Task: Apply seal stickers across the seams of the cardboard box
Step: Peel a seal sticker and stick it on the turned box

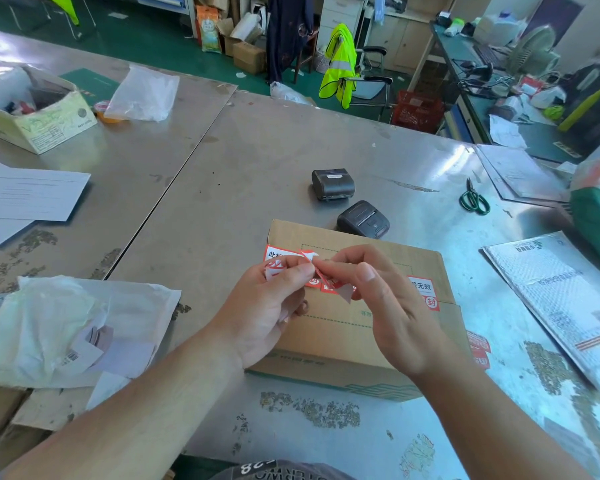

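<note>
The steel tabletop [257, 150] filled the room's middle. The closed cardboard box [343, 344] sat flat on its near part, straight in front of the person. Just beyond the box's far edge lay two black portable printers [362, 220].

Both hands were raised over the box top with their fingertips meeting. The left hand [267, 306] was curled and pinched a seal sticker [309, 255] between thumb and forefinger. The right hand [388, 306] pinched the same piece from the other side. A grey flap of backing paper [346, 295] hung loose below the right hand's fingers. I could not tell for certain which hand had the sticker itself and which the backing.

To my eye this was the peeling step, with the sticker part-freed and not yet laid down. The next move would call for stripping the backing clear without letting the curled glue side fold on itself. The sticker would then have to be carried to a bare seam and pressed down so that it bridged both sides.

A red-and-white applied strip [421, 287] showed on either side of the hands. Its long axis ran from the box's far-left edge towards the right edge, where its end folded over the rim. The box seemed to lie with its long side running left to right, its right end a little nearer. The held sticker was crumpled, so it pointed no clear way.
</note>
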Demonstrator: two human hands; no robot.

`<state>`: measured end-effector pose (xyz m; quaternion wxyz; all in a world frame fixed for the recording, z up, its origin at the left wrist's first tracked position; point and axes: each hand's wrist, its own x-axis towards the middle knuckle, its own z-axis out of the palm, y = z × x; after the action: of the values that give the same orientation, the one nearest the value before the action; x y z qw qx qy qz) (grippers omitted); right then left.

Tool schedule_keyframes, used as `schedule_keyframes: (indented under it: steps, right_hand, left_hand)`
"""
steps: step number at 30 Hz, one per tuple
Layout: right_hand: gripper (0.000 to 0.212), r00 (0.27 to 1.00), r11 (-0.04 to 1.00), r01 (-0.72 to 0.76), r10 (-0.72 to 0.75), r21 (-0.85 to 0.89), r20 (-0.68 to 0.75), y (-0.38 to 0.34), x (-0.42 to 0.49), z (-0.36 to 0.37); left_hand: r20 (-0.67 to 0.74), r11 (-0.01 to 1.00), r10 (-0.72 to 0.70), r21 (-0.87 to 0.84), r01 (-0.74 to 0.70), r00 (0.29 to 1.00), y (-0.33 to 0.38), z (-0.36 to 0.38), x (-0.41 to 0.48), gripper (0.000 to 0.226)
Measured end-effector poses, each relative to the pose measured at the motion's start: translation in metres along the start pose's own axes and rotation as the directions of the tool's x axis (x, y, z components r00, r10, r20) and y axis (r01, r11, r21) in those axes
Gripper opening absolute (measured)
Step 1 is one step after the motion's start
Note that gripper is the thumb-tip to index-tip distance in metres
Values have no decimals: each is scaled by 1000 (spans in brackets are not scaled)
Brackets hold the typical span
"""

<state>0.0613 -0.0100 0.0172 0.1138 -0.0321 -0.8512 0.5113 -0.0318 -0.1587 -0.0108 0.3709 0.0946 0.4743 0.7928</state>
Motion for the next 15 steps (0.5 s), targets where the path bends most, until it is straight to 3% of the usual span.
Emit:
schedule_keyframes:
  steps: [15]
  right_hand:
    - [52, 1000, 998, -6, 7, -62, 10, 1, -1, 0]
  left_hand:
    - [18, 999, 30, 16, -30, 999, -5, 1, 4, 20]
